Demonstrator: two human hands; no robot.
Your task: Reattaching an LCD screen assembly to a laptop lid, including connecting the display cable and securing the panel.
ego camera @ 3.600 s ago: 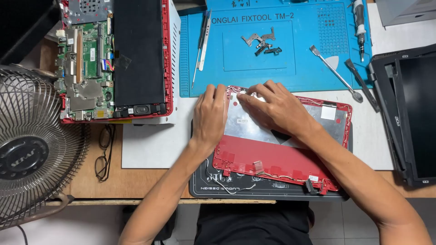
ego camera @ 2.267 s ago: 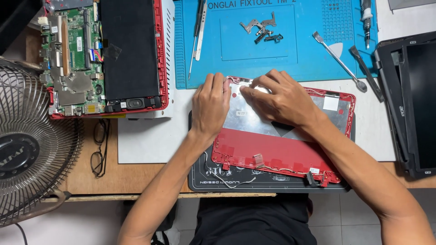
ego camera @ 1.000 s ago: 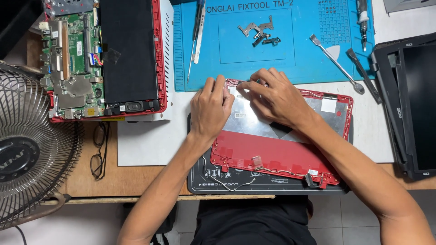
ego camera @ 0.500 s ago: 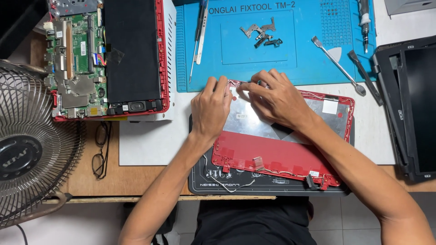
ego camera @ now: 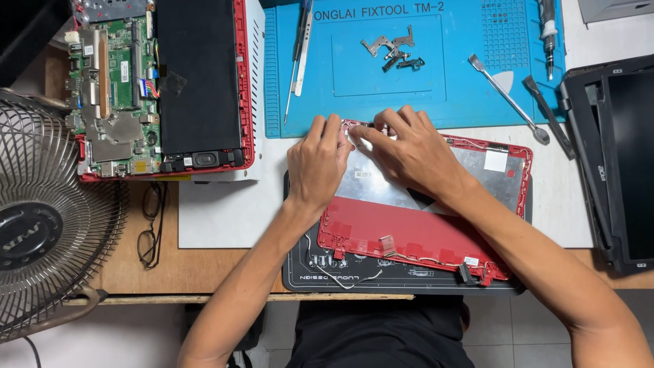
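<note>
At the red laptop lid's (ego camera: 415, 235) top edge, left hand (ego camera: 317, 163) rests flat — right hand (ego camera: 409, 146) apparently pinches something tiny.

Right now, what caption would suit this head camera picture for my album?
Both hands, left hand and right hand, press at the top edge of a red laptop lid.

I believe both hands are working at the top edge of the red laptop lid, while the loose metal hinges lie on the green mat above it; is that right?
Not quite: the mat is blue, not green, as the head view shows. The rest holds: the left hand and right hand are at the top edge of the red laptop lid, and the loose metal hinges lie on the mat above it.
</note>
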